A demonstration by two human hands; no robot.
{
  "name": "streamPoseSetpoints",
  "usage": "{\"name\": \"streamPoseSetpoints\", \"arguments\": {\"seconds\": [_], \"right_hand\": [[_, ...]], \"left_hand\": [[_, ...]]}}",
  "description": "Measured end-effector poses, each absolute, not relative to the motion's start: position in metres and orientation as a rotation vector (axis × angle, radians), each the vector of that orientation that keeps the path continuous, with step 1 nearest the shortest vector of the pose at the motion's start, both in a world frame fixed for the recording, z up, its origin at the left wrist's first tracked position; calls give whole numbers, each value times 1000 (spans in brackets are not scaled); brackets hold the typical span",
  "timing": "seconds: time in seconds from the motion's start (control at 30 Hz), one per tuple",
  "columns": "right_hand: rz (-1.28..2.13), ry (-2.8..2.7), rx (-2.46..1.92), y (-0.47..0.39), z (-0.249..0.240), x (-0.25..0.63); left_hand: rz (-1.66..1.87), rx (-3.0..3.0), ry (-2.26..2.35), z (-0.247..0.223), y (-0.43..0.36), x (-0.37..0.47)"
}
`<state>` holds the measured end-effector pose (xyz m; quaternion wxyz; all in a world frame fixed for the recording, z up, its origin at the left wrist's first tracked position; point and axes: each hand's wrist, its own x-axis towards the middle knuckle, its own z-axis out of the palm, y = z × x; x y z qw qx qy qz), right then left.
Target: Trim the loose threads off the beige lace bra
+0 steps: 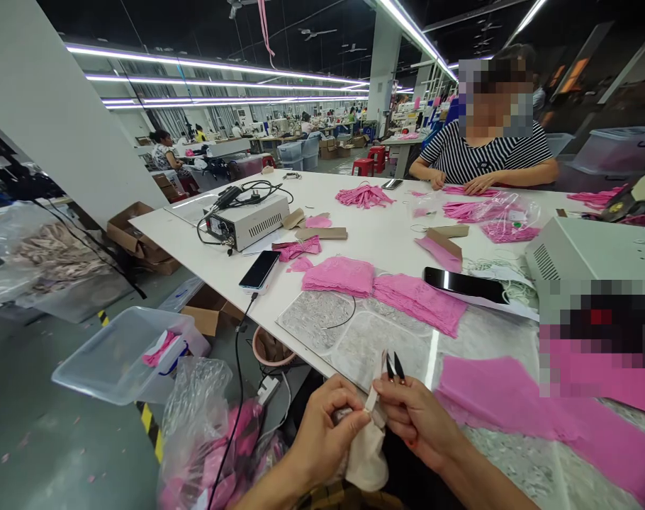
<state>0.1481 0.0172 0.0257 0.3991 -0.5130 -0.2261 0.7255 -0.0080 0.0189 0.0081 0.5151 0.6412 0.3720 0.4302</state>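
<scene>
Just in front of my body, at the table's near edge, my left hand (pixel 327 428) pinches a cream cloth piece (pixel 367 459) between thumb and fingers. A narrow strip of that cloth rises between the two hands, and its fuller part hangs below them. My right hand (pixel 421 418) is closed around a pair of small dark-bladed thread snips (pixel 395 366), blades pointing up and slightly apart. The thumb and index finger of that same hand also touch the cream strip. Most of the snips' handle is hidden in the palm.
Pink lace stacks (pixel 338 276) lie ahead on the white table (pixel 195 244), with pink cloth (pixel 500 397) at right. Around them are a phone (pixel 259 269), another phone (pixel 465 285) and a metal control box (pixel 253 219). A co-worker (pixel 485 152) sits opposite. A clear bin (pixel 110 361) stands left.
</scene>
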Motion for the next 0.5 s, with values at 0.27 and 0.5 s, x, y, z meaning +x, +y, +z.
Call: {"name": "streamPoseSetpoints", "arguments": {"seconds": [0.27, 0.5], "right_hand": [[1862, -532, -1364, 14, 26, 145], [1855, -688, -1422, 14, 29, 152]], "left_hand": [[1082, 1512, 642, -1, 21, -11], [1095, 1602, 579, -6, 27, -16]]}}
